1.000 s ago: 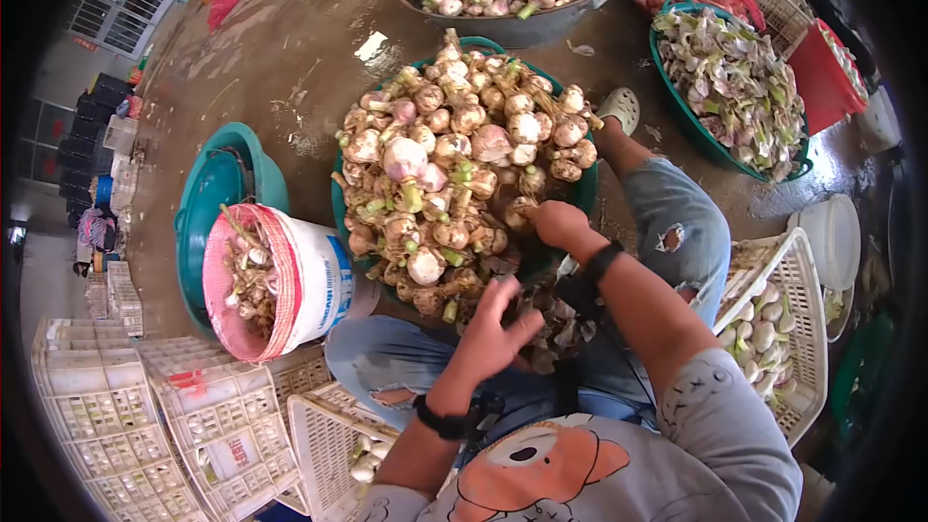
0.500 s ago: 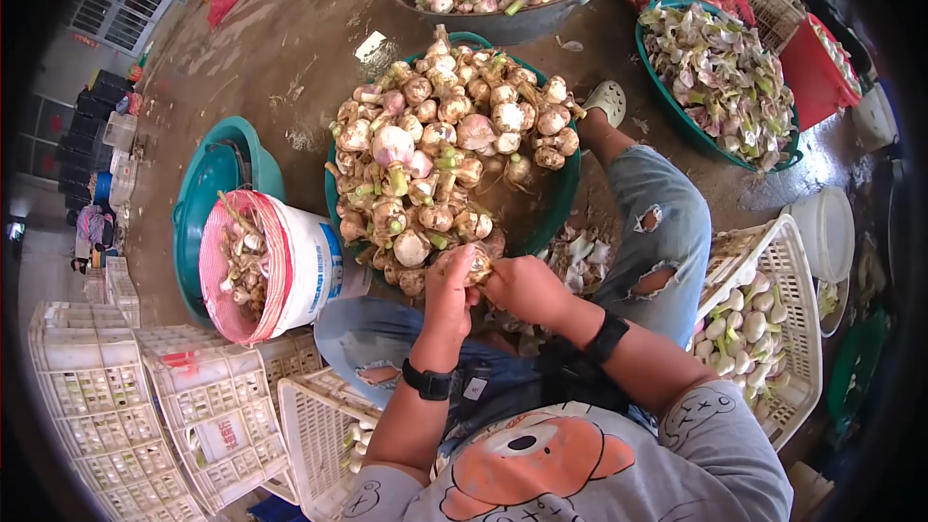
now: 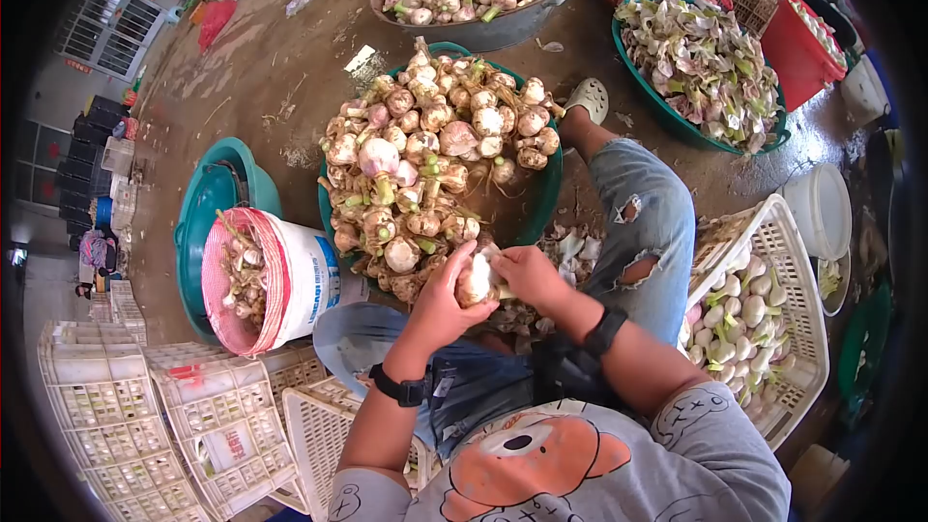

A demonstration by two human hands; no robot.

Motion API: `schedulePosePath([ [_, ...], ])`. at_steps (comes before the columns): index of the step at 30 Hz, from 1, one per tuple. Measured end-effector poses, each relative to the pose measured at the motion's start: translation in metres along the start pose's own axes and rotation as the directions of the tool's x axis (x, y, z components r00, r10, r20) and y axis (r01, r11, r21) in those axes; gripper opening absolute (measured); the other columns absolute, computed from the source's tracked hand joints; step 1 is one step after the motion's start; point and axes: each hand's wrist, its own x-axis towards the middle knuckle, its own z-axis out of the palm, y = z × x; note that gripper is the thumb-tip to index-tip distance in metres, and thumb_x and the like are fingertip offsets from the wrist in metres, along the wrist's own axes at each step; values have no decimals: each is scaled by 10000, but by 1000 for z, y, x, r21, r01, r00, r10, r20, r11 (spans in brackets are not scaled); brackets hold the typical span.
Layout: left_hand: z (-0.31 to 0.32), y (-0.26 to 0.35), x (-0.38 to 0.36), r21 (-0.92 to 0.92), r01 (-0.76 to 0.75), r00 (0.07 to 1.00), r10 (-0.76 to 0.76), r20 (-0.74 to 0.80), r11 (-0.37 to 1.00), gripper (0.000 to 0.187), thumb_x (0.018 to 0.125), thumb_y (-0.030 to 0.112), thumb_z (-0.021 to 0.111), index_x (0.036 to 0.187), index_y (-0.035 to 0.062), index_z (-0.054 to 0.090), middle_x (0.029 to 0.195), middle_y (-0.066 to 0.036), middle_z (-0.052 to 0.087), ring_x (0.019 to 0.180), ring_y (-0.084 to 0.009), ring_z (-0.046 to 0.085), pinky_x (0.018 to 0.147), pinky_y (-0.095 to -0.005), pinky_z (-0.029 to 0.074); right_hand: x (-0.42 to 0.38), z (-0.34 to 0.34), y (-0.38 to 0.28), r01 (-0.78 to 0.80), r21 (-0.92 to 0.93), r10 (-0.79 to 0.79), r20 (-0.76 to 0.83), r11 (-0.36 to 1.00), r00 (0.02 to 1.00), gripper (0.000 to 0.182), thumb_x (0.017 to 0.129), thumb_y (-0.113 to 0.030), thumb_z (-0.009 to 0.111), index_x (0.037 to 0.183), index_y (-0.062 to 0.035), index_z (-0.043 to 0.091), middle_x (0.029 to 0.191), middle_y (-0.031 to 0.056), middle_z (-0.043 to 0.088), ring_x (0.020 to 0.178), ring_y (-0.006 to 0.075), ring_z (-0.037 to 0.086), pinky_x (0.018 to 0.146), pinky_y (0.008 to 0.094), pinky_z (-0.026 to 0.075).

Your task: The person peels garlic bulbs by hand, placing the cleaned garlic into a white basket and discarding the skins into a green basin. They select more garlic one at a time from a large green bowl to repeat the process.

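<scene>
Between my two hands is a garlic bulb (image 3: 476,280), white on its upper side and brown on its lower left. My left hand (image 3: 443,304) has its fingers wrapped round the bulb from the left. On the right, the bent fingers of my right hand (image 3: 530,277) pinch at the bulb's side, where a pale strip shows. Just beyond my hands, a green basin (image 3: 551,195) holds a heap of brown-skinned garlic with cut green stems (image 3: 401,174). Loose peelings (image 3: 578,249) lie on the floor by my right hand.
At the left, a white bucket (image 3: 307,275) stands against a teal tub (image 3: 259,169). White crates (image 3: 208,416) fill the lower left. A crate (image 3: 807,358) of peeled garlic is at the right. A metal basin (image 3: 503,32) and a basin of peelings (image 3: 701,72) stand farther off.
The bulb now shows a large bare white area where brown skin was. Both hands have shifted slightly, and the left has opened wider around the bulb. The whole view has moved a little.
</scene>
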Motion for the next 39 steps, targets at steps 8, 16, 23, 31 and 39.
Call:
schedulePosePath([
  [8, 14, 22, -7, 778, -370, 867, 489, 93, 508, 410, 696, -29, 584, 1102, 16, 557, 1245, -145, 474, 1168, -308, 439, 966, -407, 364, 0, -9, -8, 24, -73, -19, 70, 997, 997, 198, 816, -140, 557, 851, 42, 625, 626, 64, 600, 549, 117, 527, 516, 285, 432],
  [16, 29, -17, -12, 31, -322, 904, 317, -287, 946, 172, 826, -46, 493, 982, -3, 553, 1139, -164, 558, 1102, -192, 503, 902, -299, 408, -11, -15, -23, -415, 644, 366, 218, 643, 905, 232, 904, -138, 418, 1042, -7, 551, 878, 72, 610, 708, 141, 592, 497, 258, 503],
  [23, 13, -18, -18, -288, -377, 761, 118, -638, 880, 204, 796, -33, 585, 989, -1, 529, 1098, -109, 541, 1038, -197, 520, 878, -313, 435, -7, -49, -28, 167, -544, -130, 105, 822, 986, 351, 834, -321, 559, 943, 11, 594, 851, 164, 626, 770, 273, 614, 672, 368, 480],
  [31, 9, 3, -21, 468, -372, 712, 570, -410, 802, 218, 733, -72, 607, 933, -3, 555, 981, -113, 544, 1003, -271, 544, 831, -353, 453, -17, -6, -58, 429, -271, -432, 51, 862, 901, 267, 768, -202, 626, 927, 10, 598, 807, 198, 591, 735, 335, 584, 656, 392, 466],
  [39, 30, -29, -19, -312, -256, 671, -64, -739, 915, 133, 847, 67, 567, 968, 30, 528, 905, -48, 569, 811, -121, 544, 680, -255, 469, -29, -19, 16, 234, -682, -176, 155, 693, 972, 259, 761, -247, 585, 671, -5, 596, 674, 149, 584, 737, 329, 587, 620, 397, 478],
])
